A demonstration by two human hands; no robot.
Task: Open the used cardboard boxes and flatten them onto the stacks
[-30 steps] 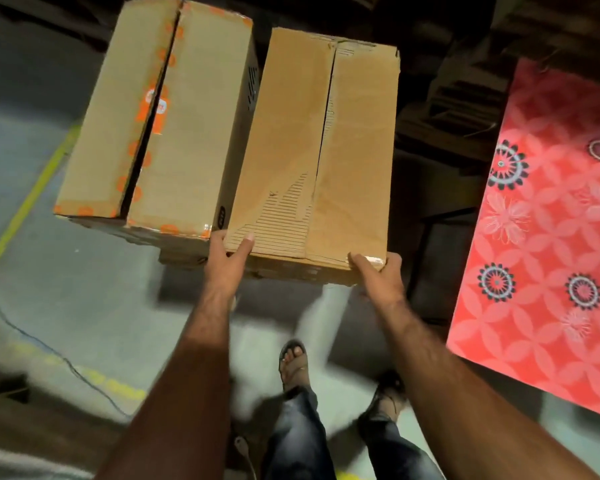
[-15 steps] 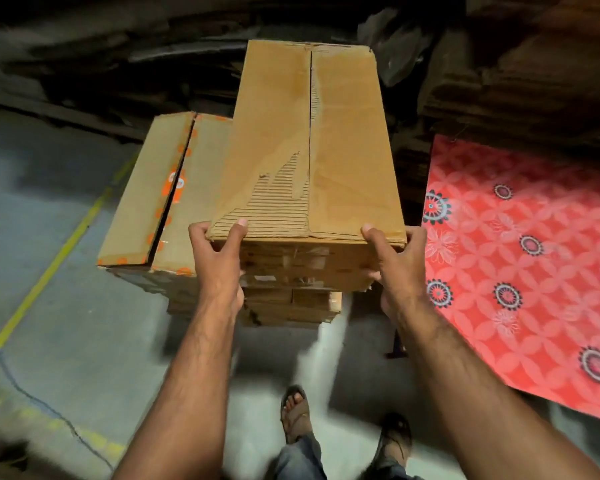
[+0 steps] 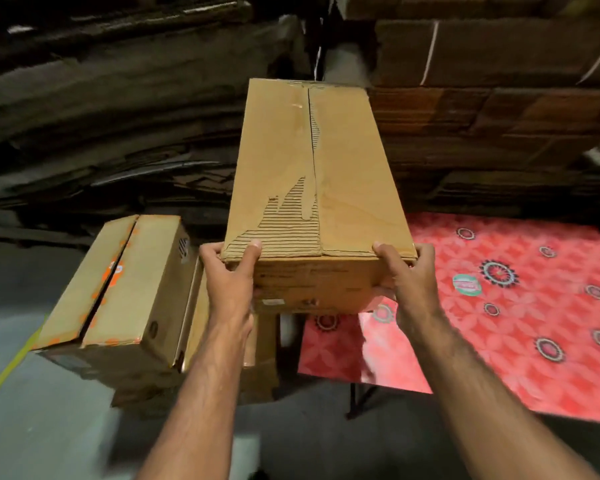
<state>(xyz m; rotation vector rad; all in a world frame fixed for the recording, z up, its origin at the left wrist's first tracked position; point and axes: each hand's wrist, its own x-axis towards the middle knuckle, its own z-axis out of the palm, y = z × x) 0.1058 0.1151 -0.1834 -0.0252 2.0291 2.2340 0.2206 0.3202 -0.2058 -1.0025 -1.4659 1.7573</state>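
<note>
Below both forearms lies a grey concrete floor (image 3: 42, 427), with a yellow line (image 3: 4, 372) running across it well to the left of the left hand. Beyond the hands, dark stacks of flattened cardboard (image 3: 101, 109) fill the back of the room from the far left across to the upper right, where the layers look browner and a few pale straps cross them. To the right of the right hand, and partly beneath it, spreads a red sheet with a floral pattern (image 3: 499, 323); it appears to rest on a dark-legged stand, one leg showing below its near edge.

The long cardboard box (image 3: 354, 174) is held up between the two hands, above the floor, its length pointing away from the person. Its top flaps are closed along a centre seam, and the outer paper is torn near the left hand, baring the corrugated ribs. What is inside cannot be seen. The left hand (image 3: 231, 282) grips the near left corner, thumb on top and fingers wrapped round the side. The right hand (image 3: 409, 275) grips the near right corner the same way.

Just left of the left hand, lower down, a second box with orange tape (image 3: 118, 285) lies closed on top of other cartons (image 3: 222, 368), its contents likewise hidden.
</note>
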